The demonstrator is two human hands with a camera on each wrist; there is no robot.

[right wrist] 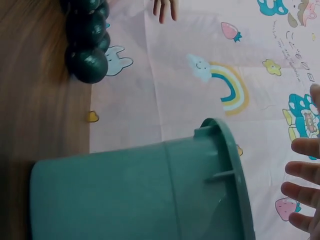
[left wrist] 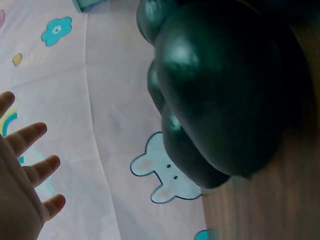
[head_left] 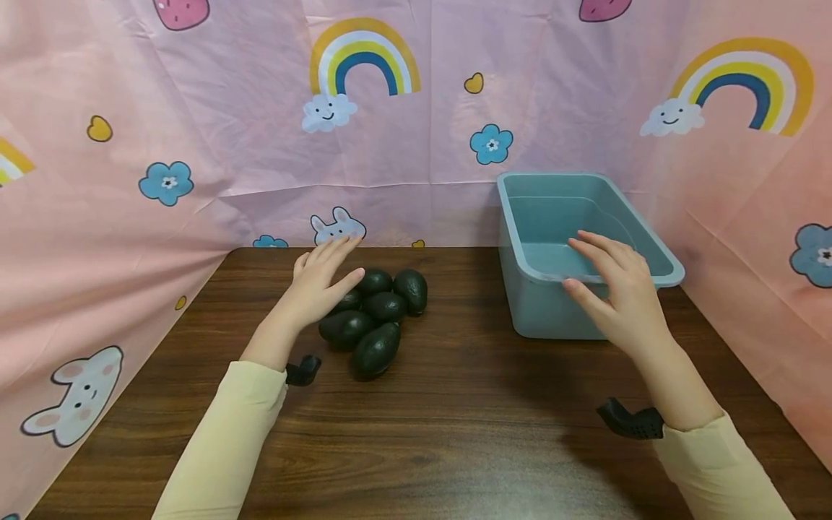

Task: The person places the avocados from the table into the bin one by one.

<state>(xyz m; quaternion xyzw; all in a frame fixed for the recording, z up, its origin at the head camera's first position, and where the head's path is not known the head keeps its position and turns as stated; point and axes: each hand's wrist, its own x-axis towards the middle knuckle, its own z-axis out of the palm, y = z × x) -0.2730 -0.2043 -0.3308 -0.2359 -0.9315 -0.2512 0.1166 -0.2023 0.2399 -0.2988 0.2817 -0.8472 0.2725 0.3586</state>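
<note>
Several dark green avocados (head_left: 377, 351) lie clustered on the wooden table, left of the middle. Above their left side hovers my left hand (head_left: 318, 280), fingers extended and holding nothing; in the head view it overlaps part of an avocado at the back. The left wrist view shows the avocados (left wrist: 215, 90) close up, with the spread fingers apart from them. At the right stands a blue-green plastic bin (head_left: 552, 303). My right hand (head_left: 620, 296) is held over the bin's near rim with its fingers spread and nothing in them. The bin's visible inside holds nothing.
A pink cloth (head_left: 429, 159) printed with rainbows, flowers and rabbits hangs behind the table and along both sides. The bin stands near the back right, close to the cloth. Brown wooden table surface (head_left: 442, 433) stretches between the avocados and the bin.
</note>
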